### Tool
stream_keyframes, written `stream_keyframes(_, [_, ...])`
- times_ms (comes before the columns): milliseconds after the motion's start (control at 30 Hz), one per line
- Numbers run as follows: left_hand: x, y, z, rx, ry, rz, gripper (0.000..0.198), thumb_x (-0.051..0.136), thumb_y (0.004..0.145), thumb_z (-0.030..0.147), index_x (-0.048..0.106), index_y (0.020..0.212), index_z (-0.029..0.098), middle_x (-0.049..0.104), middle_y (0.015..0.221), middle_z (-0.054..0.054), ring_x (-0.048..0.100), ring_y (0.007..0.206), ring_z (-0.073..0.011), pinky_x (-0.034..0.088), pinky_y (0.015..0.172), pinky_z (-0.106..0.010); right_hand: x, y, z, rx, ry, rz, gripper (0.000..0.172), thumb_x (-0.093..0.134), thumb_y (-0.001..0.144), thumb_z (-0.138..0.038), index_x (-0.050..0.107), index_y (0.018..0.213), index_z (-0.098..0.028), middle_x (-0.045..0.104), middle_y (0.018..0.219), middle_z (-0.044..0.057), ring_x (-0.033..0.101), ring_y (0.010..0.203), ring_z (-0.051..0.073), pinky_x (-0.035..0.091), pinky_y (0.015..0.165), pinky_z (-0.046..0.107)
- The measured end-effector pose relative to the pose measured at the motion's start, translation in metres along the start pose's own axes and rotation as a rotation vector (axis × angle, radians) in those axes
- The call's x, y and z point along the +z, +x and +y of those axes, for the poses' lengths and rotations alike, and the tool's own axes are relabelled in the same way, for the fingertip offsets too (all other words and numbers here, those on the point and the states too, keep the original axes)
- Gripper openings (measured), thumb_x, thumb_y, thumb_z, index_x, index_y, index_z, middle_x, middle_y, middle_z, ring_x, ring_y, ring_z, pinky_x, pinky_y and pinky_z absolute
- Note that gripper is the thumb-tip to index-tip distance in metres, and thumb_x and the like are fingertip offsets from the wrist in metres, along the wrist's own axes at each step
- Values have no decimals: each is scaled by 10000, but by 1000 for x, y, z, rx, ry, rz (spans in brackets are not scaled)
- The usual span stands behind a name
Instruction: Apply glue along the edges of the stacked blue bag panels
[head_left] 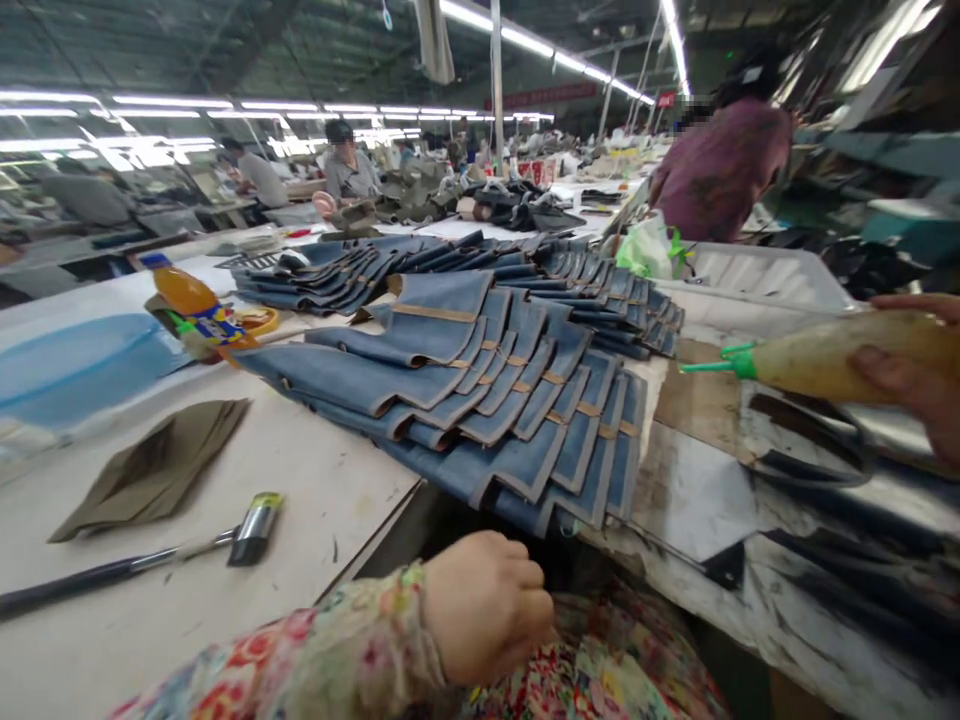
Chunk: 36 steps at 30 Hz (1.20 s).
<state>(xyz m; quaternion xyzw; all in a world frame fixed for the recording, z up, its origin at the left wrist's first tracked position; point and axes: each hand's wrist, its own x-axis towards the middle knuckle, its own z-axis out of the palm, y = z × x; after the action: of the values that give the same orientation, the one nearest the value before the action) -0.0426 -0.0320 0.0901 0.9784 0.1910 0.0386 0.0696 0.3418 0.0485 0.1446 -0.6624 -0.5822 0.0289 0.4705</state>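
My left hand (pixel 491 605) is closed in a fist at the bottom middle, in front of the table edge and above my flowered clothing. Whatever is inside its curled fingers, if anything, is hidden. At the right edge, my right hand (pixel 934 405) is wrapped round a yellowish squeeze bottle (pixel 810 355). The bottle lies nearly level, its green nozzle (pixel 720 362) pointing left. Between my hands spreads a fanned stack of blue fabric pieces (pixel 517 430) with grey edging and tan strips. The nozzle is apart from the stack.
A hammer (pixel 255 530) and folded olive fabric (pixel 150 470) lie on the left table. An orange drink bottle (pixel 187 295) leans near a tape roll (pixel 257 320). Dark pieces (pixel 847 570) lie at right, with a clear plastic tray (pixel 765 270) behind. A co-worker (pixel 720 160) bends beyond.
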Motion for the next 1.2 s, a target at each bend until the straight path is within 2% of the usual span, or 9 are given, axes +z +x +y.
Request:
stream_keyframes(133, [60, 13, -10, 77, -30, -177, 387, 465, 902, 418, 570, 614, 182, 621, 625, -6, 539, 573, -147, 382, 531, -327, 2, 21, -14, 31, -98, -73, 902, 550, 512, -874, 592, 1126, -215, 585, 995, 95, 554, 780, 205, 483, 676, 386])
stream_keyframes(233, [91, 6, -30, -96, 24, -340, 385, 487, 894, 445, 664, 702, 162, 663, 700, -52, 607, 685, -197, 411, 572, -323, 5, 31, -18, -59, -224, -73, 941, 463, 497, -928, 599, 1089, -209, 586, 983, 85, 545, 814, 213, 462, 743, 394])
stream_keyframes(300, [108, 0, -41, -237, 60, -465, 301, 580, 846, 412, 703, 804, 141, 685, 793, -91, 631, 800, -245, 443, 642, -337, 8, 35, -19, -91, -266, -101, 917, 456, 522, -920, 598, 1085, -211, 591, 981, 80, 546, 820, 213, 454, 754, 387])
stream_keyframes(367, [122, -5, -48, -302, 47, -566, 264, 640, 803, 373, 711, 879, 130, 691, 869, -118, 633, 869, -274, 462, 717, -363, 11, 38, -18, -88, -271, -125, 866, 493, 547, -886, 595, 1085, -216, 592, 971, 74, 544, 805, 208, 452, 736, 375])
stream_keyframes(467, [137, -8, -53, -304, -14, -568, 278, 639, 797, 374, 702, 934, 140, 686, 912, -128, 630, 898, -284, 468, 765, -390, 19, 40, -8, -57, -240, -143, 749, 569, 603, -781, 589, 1100, -220, 586, 962, 64, 538, 808, 204, 447, 756, 373])
stream_keyframes(700, [142, -7, -62, -396, -78, -550, 284, 642, 795, 354, 685, 983, 145, 671, 953, -147, 610, 971, -297, 454, 839, -428, 51, 31, 39, 15, -82, -142, 562, 601, 702, -594, 568, 1113, -213, 537, 1032, 67, 521, 889, 205, 459, 792, 348])
stream_keyframes(867, [145, -8, -64, -394, -82, -575, 269, 648, 790, 341, 677, 990, 164, 671, 958, -136, 612, 964, -282, 457, 839, -422, 65, 10, 63, 99, 35, -187, 585, 622, 691, -594, 537, 1133, -221, 544, 997, 54, 530, 867, 207, 470, 832, 384])
stream_keyframes(1033, [147, -7, -62, -411, -79, -627, 267, 666, 777, 335, 678, 981, 163, 670, 967, -131, 612, 972, -291, 474, 821, -427, 66, -13, 77, 73, 39, -186, 542, 619, 703, -572, 546, 1137, -255, 546, 1073, 62, 541, 942, 247, 464, 878, 430])
stream_keyframes(1200, [140, -8, -63, -363, -112, -627, 273, 610, 816, 336, 660, 1005, 146, 659, 1005, -130, 611, 969, -305, 494, 782, -437, 65, -25, 75, 35, 35, -172, 516, 636, 697, -532, 544, 1123, -255, 538, 1058, 52, 548, 952, 240, 479, 864, 404])
